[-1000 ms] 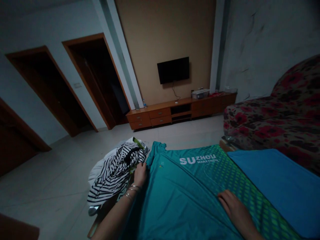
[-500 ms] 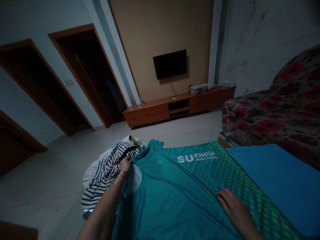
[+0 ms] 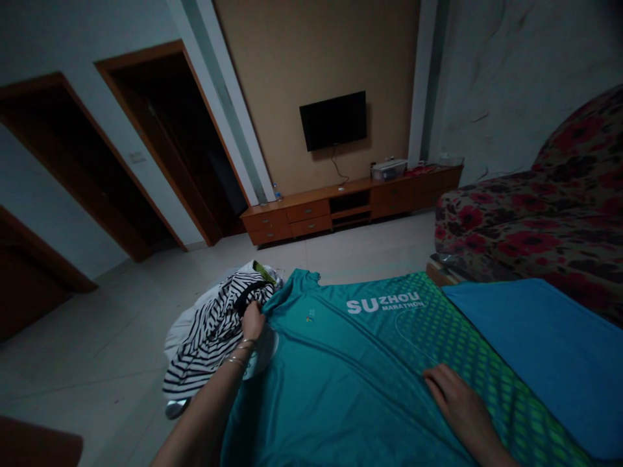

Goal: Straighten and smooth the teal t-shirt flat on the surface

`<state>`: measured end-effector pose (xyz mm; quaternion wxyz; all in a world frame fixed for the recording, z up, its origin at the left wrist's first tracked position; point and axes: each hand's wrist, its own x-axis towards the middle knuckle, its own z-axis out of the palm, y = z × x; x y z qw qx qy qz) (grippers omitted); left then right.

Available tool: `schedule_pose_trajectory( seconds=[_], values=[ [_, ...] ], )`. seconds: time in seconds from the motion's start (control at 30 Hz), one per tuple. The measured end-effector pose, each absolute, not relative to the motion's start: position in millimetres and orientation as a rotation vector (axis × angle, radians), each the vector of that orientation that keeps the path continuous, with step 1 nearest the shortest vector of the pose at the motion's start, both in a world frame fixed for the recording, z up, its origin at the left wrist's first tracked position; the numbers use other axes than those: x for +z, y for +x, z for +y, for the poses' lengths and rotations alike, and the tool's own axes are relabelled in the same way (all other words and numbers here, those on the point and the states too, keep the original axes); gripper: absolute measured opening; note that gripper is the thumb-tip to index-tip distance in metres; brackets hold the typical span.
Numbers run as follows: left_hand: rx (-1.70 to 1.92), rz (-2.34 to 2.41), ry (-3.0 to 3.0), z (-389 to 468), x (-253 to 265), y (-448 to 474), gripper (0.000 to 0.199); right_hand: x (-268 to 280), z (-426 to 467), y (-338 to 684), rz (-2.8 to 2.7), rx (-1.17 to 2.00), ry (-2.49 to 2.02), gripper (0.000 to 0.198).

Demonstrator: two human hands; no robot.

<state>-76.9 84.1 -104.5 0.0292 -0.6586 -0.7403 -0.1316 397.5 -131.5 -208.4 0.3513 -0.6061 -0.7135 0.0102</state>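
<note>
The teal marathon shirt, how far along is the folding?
Done: the teal shirt is spread flat, print up. In hand: the left hand pinches its sleeve edge beside the striped garment, while the right hand lies flat on the shirt. Left: no fold shows yet, and the striped garment is crumpled, unfolded.

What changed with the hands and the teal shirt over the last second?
The left hand moved from resting at the teal shirt's edge to pinching its sleeve area, exposing white beneath. The right hand stayed flat on the shirt; the striped garment and blue cloth stayed put.
</note>
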Motion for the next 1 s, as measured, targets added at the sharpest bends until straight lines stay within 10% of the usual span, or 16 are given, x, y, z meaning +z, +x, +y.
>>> schedule_pose_trajectory(
  seconds=[0.7, 1.0],
  values=[
    [0.121, -1.571, -2.357, 112.5, -139.6, -106.2, 0.048, -217.2, -128.7, 401.6, -1.88, 0.093, -1.61, 0.022],
    [-0.296, -1.645, -2.244, 11.5, -141.7, -74.9, 0.047, -213.2, -129.8, 400.5, -1.885, 0.104, -1.63, 0.02]
  ],
)
